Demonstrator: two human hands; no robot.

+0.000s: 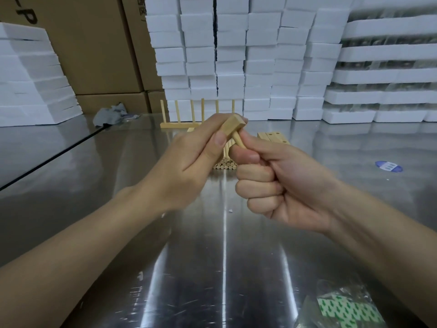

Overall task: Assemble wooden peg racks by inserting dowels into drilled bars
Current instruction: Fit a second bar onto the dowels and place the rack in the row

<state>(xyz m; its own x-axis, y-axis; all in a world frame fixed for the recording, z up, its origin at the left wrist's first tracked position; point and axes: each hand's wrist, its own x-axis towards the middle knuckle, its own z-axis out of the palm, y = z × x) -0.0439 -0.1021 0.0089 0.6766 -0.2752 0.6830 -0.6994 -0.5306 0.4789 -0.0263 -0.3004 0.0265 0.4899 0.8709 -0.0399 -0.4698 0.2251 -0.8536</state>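
My left hand grips a pale wooden bar, seen end-on above the table's middle. My right hand is closed in a fist round a dowel, whose tip meets the underside of the bar. Most of the dowel is hidden in the fist. Behind the hands lies a pile of loose dowels. Drilled bars lie just right of it. A finished rack with several upright pegs stands further back.
The work surface is a shiny metal table. A clear bag with green-and-white contents lies at the near right, a blue sticker further right. White foam boxes and cardboard cartons line the back. A grey rag lies left.
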